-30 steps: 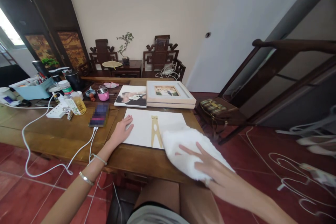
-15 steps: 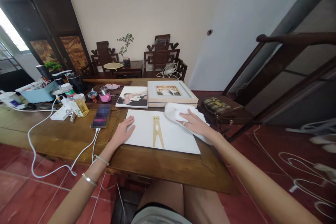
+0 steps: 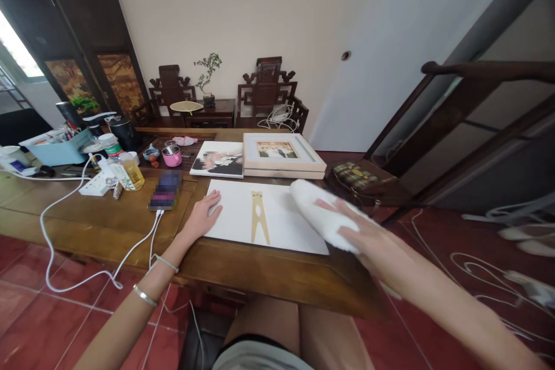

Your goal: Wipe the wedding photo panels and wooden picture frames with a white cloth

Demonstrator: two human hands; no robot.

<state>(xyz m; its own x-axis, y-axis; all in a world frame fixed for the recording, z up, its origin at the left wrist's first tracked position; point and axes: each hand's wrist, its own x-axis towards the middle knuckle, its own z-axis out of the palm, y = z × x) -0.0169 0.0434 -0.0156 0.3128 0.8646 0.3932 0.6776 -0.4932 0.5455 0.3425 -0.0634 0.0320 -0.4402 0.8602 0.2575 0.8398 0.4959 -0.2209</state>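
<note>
A white flat board (image 3: 229, 217) lies near the table's front edge, with a tan A-shaped stand piece (image 3: 255, 217) flat on its middle. My left hand (image 3: 203, 215) rests on the board's left edge, its fingers stretched out. At the board's right side, my right hand (image 3: 353, 222) grips a bunched white cloth (image 3: 318, 211). The cloth covers part of that side; whether it touches the board I cannot tell. Motion blurs my right hand a little.
Behind the board lie a photo panel (image 3: 219, 159) and a framed picture (image 3: 284, 156). To the left are a phone (image 3: 165, 191) on white cables, a power strip (image 3: 95, 184), an oil-coloured bottle (image 3: 130, 173) and a pink cup (image 3: 171, 155). A plaid bag (image 3: 353, 178) sits at right.
My right hand has moved right and toward me with the white cloth, baring more of the board's right part. My left hand stays in place on the board.
</note>
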